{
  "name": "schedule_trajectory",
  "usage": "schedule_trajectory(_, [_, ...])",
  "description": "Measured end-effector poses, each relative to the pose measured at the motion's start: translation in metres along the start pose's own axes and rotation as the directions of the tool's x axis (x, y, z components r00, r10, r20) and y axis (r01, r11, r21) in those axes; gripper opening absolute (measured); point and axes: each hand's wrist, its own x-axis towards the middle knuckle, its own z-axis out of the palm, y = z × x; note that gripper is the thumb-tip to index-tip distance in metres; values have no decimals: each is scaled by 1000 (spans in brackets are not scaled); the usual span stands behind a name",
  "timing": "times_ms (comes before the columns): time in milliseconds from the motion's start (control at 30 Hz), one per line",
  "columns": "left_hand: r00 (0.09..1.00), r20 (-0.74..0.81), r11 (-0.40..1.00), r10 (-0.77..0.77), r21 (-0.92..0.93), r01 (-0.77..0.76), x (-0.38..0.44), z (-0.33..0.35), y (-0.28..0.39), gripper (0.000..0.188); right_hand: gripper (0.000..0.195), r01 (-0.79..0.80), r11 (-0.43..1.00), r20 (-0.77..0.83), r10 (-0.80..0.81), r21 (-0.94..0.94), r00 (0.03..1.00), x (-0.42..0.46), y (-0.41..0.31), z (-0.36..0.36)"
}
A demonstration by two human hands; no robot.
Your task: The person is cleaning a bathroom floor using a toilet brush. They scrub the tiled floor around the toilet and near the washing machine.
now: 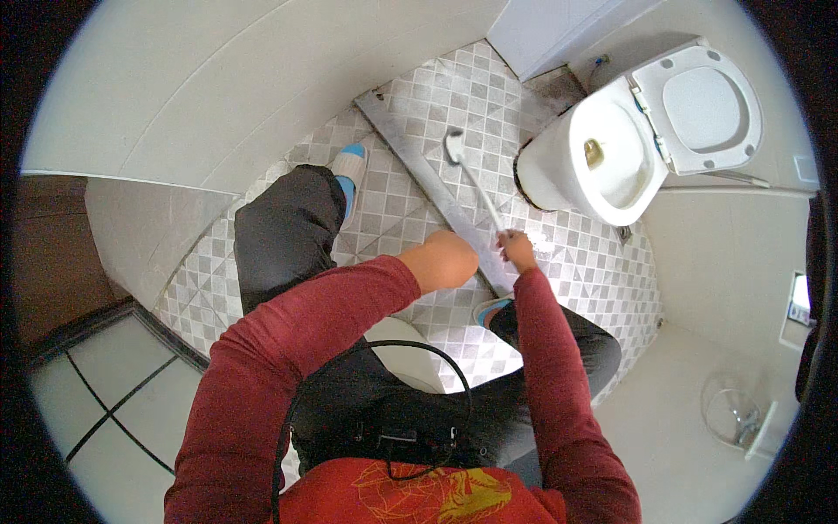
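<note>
A long-handled white scrubbing brush [481, 190] slants over the tiled floor. My right hand [516, 250] grips the end of its handle, with the fingers curled around it. The brush head lies away from me, on the tiles beyond a grey threshold strip [419, 170]; its dark bristles are partly visible. My left hand [452, 261] is bent at the wrist above the near side of the strip. Its fingers are turned down and hidden, so I cannot see whether it holds anything.
At the right stands a white toilet [556, 164] with its lid [707, 98] raised and brownish water in the bowl. A small floor drain [624, 234] lies near it. My slippered feet flank the strip. A glass-paned door [118, 386] is at lower left; walls close in the sides.
</note>
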Motion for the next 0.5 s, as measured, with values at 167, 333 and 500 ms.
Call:
schedule_trajectory(167, [996, -40, 996, -83, 27, 84, -3, 9, -9, 16, 33, 7, 990, -263, -45, -143, 964, 28, -59, -16])
schedule_trajectory(333, [998, -31, 996, -56, 64, 58, -6, 11, -4, 14, 41, 160, 940, -63, -187, -302, 980, 41, -58, -15])
schedule_trajectory(500, [1000, 22, 998, -17, 66, 16, 1, 7, 12, 16, 44, 307, 801, -328, -515, -515, 792, 84, 1, -36])
